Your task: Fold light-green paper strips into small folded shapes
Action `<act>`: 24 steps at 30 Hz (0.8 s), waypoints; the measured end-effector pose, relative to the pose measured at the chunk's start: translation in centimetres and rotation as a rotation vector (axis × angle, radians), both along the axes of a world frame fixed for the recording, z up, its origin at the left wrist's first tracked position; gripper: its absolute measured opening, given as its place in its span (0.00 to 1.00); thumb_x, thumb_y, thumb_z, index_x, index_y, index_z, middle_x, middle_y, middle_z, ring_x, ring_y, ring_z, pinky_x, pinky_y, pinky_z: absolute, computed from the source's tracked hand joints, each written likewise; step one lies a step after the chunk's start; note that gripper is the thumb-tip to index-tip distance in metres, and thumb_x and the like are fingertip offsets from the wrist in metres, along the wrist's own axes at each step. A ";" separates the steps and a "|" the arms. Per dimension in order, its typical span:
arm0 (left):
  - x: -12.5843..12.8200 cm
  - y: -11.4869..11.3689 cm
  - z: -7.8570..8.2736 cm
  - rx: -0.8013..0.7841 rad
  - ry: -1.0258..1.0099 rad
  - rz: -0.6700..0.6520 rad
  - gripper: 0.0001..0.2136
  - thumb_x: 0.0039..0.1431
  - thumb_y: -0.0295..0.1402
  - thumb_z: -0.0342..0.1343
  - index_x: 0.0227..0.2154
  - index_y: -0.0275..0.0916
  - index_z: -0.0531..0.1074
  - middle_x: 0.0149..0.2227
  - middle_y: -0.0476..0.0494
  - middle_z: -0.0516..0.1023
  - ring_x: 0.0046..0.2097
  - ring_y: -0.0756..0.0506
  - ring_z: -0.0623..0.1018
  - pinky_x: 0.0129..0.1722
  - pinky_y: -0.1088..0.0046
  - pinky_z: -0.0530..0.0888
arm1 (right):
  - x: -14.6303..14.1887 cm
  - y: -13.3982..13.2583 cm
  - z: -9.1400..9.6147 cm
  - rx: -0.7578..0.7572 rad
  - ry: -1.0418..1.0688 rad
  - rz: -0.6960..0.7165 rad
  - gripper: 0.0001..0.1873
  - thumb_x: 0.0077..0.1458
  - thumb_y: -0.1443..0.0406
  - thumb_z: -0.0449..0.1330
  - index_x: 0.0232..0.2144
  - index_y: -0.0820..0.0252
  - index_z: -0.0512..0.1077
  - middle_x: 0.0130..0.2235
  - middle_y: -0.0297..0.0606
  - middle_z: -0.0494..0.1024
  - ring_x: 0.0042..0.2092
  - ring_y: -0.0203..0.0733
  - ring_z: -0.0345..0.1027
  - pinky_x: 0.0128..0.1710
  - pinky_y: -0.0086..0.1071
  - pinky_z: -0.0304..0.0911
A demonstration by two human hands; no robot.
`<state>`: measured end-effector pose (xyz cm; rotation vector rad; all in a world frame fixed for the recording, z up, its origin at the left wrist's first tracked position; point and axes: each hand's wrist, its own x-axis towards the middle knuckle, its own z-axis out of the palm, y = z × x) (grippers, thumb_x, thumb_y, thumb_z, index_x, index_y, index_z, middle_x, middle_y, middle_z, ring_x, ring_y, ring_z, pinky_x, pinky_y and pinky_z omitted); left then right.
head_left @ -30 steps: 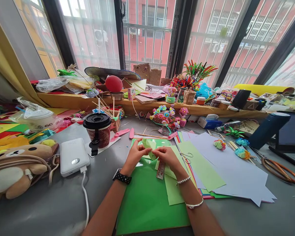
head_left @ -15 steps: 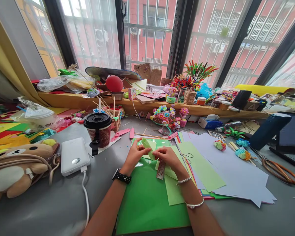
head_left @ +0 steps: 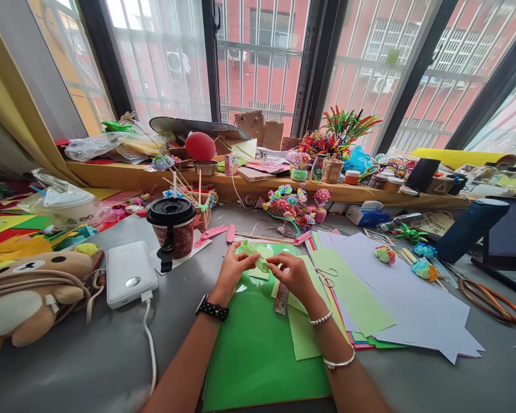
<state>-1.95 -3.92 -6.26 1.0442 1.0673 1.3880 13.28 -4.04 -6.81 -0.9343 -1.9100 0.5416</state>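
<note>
A folded strip of light green paper (head_left: 254, 256) is held up between both hands above a shiny green board (head_left: 266, 355). My left hand (head_left: 233, 267) pinches its left part between thumb and fingers. At its right end, the thumb and fingertips of my right hand (head_left: 294, 277) are closed on the folded edge. Beneath my right hand lies a small patterned ruler (head_left: 281, 298), partly covered by the hand. Light green paper sheets (head_left: 304, 335) lie on the board by my right wrist, and another small light green piece (head_left: 259, 273) shows behind the held one.
Scissors (head_left: 328, 277) rest among green and white paper sheets (head_left: 413, 304) on the right. A lidded cup (head_left: 172, 229), a white power bank (head_left: 131, 274) and a plush bear (head_left: 34, 292) stand left. Crafted flowers (head_left: 288, 203) are behind; large orange-handled scissors (head_left: 494, 301) lie far right.
The folded green paper has been turned, so its long folded side now shows between the hands. My right hand has shifted slightly, with its fingers more bent.
</note>
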 end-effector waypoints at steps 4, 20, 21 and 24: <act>0.0 -0.1 0.0 -0.019 -0.023 -0.008 0.24 0.37 0.30 0.61 0.39 0.36 0.58 0.25 0.51 0.71 0.26 0.52 0.73 0.28 0.76 0.71 | -0.3 -0.2 -0.3 0.177 -0.154 -0.085 0.09 0.49 0.67 0.52 0.31 0.61 0.72 0.27 0.38 0.72 0.28 0.36 0.63 0.28 0.29 0.59; 0.2 -0.2 0.1 0.038 -0.076 0.068 0.28 0.36 0.28 0.61 0.43 0.37 0.57 0.25 0.50 0.71 0.28 0.49 0.74 0.31 0.71 0.73 | -0.4 -0.1 -0.3 -0.048 0.094 -0.086 0.09 0.48 0.64 0.53 0.28 0.61 0.72 0.28 0.39 0.74 0.28 0.36 0.66 0.26 0.27 0.61; 0.2 -0.2 0.1 0.048 -0.065 0.070 0.28 0.37 0.28 0.61 0.43 0.37 0.56 0.25 0.50 0.71 0.28 0.49 0.74 0.31 0.70 0.73 | -0.3 0.0 -0.3 -0.112 0.150 -0.067 0.09 0.47 0.63 0.54 0.28 0.62 0.72 0.28 0.39 0.74 0.28 0.36 0.67 0.26 0.27 0.62; 0.2 -0.2 0.0 0.071 -0.050 0.046 0.28 0.37 0.29 0.61 0.44 0.37 0.56 0.26 0.50 0.71 0.29 0.49 0.74 0.31 0.70 0.73 | -0.4 0.2 -0.4 -0.250 0.222 -0.034 0.11 0.45 0.60 0.56 0.26 0.62 0.73 0.26 0.39 0.75 0.28 0.37 0.67 0.27 0.28 0.62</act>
